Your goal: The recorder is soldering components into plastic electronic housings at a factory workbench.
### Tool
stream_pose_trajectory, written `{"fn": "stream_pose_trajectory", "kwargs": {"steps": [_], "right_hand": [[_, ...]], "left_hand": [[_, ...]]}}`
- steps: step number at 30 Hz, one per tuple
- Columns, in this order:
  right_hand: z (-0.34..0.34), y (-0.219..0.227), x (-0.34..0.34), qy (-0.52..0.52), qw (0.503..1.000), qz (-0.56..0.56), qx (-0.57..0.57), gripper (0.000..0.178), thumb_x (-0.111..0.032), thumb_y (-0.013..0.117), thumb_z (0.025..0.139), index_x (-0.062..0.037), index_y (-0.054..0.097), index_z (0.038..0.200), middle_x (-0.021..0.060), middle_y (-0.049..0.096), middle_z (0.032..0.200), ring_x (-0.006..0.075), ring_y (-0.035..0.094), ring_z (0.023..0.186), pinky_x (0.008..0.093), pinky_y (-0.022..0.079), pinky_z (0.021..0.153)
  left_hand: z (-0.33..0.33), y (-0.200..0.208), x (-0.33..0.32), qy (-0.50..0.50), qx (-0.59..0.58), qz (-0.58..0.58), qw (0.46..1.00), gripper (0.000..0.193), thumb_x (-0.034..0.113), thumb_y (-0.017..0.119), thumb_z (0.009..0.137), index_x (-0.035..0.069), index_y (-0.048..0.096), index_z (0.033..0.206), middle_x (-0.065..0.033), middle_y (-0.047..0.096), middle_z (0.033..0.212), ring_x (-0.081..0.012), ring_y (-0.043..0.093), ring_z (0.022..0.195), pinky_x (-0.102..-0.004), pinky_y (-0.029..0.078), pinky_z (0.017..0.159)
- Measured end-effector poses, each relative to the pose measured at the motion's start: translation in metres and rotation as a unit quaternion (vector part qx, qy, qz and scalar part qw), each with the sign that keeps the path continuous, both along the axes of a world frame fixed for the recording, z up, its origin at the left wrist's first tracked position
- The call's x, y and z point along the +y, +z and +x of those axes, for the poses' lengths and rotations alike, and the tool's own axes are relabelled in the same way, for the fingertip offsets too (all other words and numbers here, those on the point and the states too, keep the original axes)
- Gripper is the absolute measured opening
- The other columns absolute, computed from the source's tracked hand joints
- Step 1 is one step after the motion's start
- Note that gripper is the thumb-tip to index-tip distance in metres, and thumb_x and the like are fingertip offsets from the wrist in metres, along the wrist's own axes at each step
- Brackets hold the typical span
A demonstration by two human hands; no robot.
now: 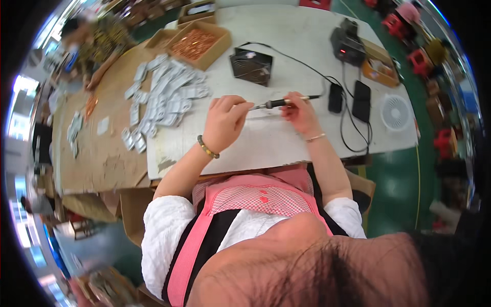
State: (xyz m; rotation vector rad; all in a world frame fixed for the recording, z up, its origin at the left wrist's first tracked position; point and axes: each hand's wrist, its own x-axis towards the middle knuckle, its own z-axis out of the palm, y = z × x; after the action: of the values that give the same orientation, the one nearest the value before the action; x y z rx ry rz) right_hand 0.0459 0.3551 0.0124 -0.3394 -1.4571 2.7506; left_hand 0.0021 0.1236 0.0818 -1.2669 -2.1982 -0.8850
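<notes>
Taking the soldering iron [284, 103] as the landmark, the pile of small grey-white packets [163, 94] lies well to its left on the worktop [286, 30], spilling onto brown cardboard, and beyond that pile, up and left of the iron, stands an open box of copper-coloured parts [197, 45]. Just left of the iron's tip, the left hand [225, 123] is curled, its fingertips pinched on something too small to make out, held right at the tip. The iron itself lies nearly level above the white worktop, gripped around its dark handle by the right hand [299, 113], fingers closed on it. Behind the iron sits a small black fan [251, 65]; to its right lie two dark flat devices [353, 100] and the cord [353, 138] that loops toward the soldering station [348, 45], with a round white fan [396, 113] farther right. With the left fingertips this near the hot tip, a slight slip could likely burn them; the slack cord beside the right wrist could snag and jerk the iron off its mark, and the tip could scorch the worktop cover if it dips.
</notes>
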Motion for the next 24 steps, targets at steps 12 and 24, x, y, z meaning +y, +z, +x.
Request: {"fn": "stream_pose_trajectory", "kwargs": {"steps": [12, 24], "right_hand": [[-0.052, 0.011, -0.020, 0.074, 0.995, 0.020, -0.065, 0.034, -0.031, 0.045, 0.087, -0.0031, 0.056, 0.100, 0.0088, 0.060, 0.071, 0.0188, 0.059, 0.057, 0.0252, 0.044, 0.047], [-0.058, -0.012, -0.007, -0.016, 0.998, 0.055, 0.024, 0.016, -0.019, 0.058, 0.084, -0.0040, 0.058, 0.089, 0.0027, 0.056, 0.063, 0.0086, 0.052, 0.051, 0.0188, 0.040, 0.045]], "left_hand": [[-0.090, -0.067, -0.098, 0.330, -0.085, -0.132, 0.931, 0.018, 0.010, 0.059, 0.067, 0.011, 0.053, 0.083, -0.0064, 0.051, 0.116, -0.0243, 0.040, 0.117, -0.0436, 0.027, 0.097], [-0.089, -0.067, -0.071, 0.264, -0.137, -0.173, 0.939, 0.018, 0.008, 0.062, 0.069, 0.014, 0.056, 0.085, -0.0091, 0.048, 0.122, -0.0235, 0.045, 0.114, -0.0491, 0.024, 0.096]]}}
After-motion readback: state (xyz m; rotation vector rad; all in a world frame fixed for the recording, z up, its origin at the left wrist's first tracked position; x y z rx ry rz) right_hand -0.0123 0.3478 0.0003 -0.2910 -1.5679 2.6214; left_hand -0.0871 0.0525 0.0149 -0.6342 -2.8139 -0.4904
